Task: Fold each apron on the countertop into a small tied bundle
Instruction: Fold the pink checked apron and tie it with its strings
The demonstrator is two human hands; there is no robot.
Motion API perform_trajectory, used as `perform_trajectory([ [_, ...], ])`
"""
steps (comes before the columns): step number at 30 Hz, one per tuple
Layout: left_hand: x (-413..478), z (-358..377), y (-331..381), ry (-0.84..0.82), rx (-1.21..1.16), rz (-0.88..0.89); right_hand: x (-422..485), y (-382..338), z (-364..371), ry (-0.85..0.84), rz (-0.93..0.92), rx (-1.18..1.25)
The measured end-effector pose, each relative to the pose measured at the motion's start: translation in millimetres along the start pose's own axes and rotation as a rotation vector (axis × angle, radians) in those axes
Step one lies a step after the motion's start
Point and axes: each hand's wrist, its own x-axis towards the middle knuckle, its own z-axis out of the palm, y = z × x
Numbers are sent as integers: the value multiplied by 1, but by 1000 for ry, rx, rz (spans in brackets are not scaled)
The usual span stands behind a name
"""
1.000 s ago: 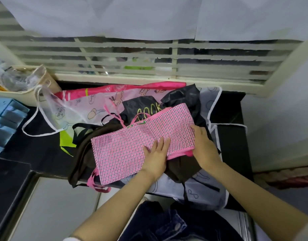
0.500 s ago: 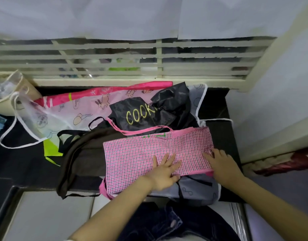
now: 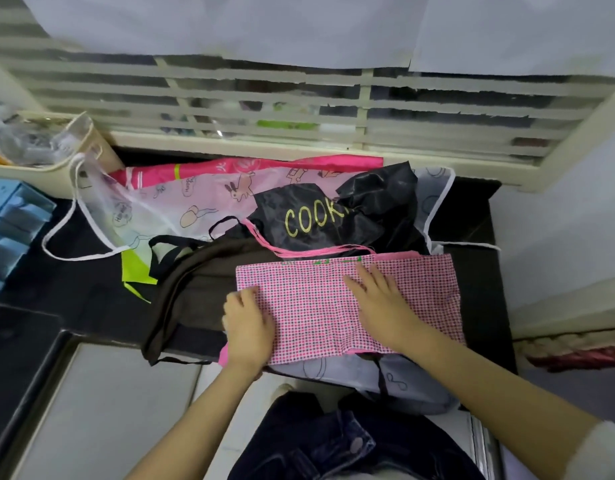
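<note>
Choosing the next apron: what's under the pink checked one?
Beneath the pink checked apron, a brown apron sticks out left and a pale printed apron at the near edge. Anything else is covered.

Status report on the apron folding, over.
Right hand flat on pink checked apron, left hand gripping its left edge. Folded to a strip, untied. Other aprons piled beneath.

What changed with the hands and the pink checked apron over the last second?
Both hands slid left along the pink checked apron: the left hand went from its middle to its left edge, fingers curled on it; the right hand left the right end and lies flat at the middle. The apron stays a folded strip on the pile.
</note>
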Motion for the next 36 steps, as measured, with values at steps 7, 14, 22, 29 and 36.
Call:
perform_trajectory([
  [7, 8, -8, -24, -196, -288, -263, 19, -5, 9, -75, 51, -77],
  [14, 21, -39, -10, 64, -271, 69, 21, -9, 14, -35, 70, -21],
  [22, 55, -43, -28, 16, 330, -4, 18, -19, 22, -58, 37, 21],
  [29, 24, -1, 20, -339, 191, 671, 33, -7, -9, 273, 209, 470],
  [36, 20, 20, 20, -588, 282, 536, 61, 5, -27, 274, 302, 373],
])
